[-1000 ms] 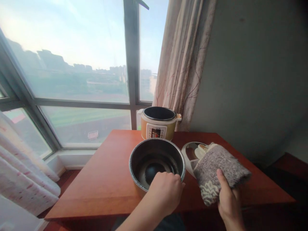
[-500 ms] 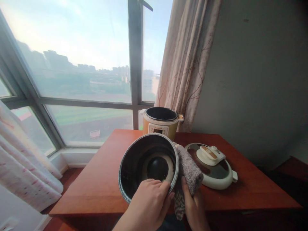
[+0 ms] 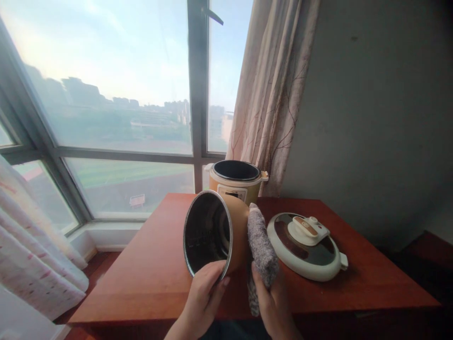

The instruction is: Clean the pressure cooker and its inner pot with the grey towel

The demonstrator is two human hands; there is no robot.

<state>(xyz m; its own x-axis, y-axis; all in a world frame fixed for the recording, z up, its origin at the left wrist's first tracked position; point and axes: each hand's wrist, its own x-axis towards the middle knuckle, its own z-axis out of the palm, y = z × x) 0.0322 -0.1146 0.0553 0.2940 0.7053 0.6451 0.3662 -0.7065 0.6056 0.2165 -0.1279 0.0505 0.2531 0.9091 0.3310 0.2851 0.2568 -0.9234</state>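
My left hand (image 3: 205, 295) grips the near rim of a cooker's inner pot (image 3: 239, 226), fingers inside and thumb outside. The pot is tipped on its side above the table, its dark mouth facing left and its tan outer wall to the right. Bunched in my right hand (image 3: 267, 300) is a grey fuzzy cloth (image 3: 262, 241), held against or very close to the pot's base. Behind the pot stands the pressure cooker body (image 3: 236, 182), its top uncovered. The cooker lid (image 3: 304, 245), white-rimmed with a handle on top, lies on the table to the right of the cloth.
The reddish wooden table (image 3: 141, 278) carries the cooker body and lid. Behind it are a large window (image 3: 123, 113) and a pale curtain (image 3: 272, 94). A second curtain (image 3: 35, 255) hangs at left, and a grey wall (image 3: 371, 132) is on the right.
The pot has turned so its mouth faces further left and more of its outer wall shows. My left hand has shifted left and down with the rim; the cloth has moved slightly left.
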